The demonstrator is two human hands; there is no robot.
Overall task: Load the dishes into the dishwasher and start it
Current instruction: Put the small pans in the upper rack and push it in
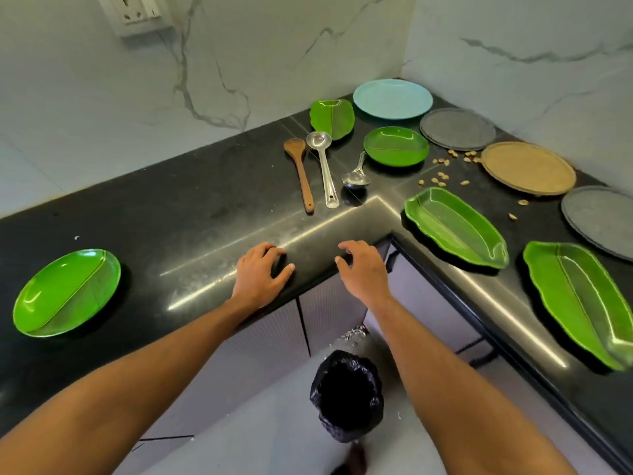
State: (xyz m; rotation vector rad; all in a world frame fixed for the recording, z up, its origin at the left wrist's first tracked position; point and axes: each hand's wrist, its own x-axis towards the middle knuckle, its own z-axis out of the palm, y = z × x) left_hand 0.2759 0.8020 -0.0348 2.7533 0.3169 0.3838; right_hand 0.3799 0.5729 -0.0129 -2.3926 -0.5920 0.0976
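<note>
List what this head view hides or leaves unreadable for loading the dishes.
- Dishwasher: not in the head view; only cabinet fronts show below the counter.
- Far-right grey plate: head view, cut by the right edge.
- Bin: inside too dark within its black liner.
- Scattered bits: too small to identify.
- Right hand: touching the counter or hovering, unclear.
</note>
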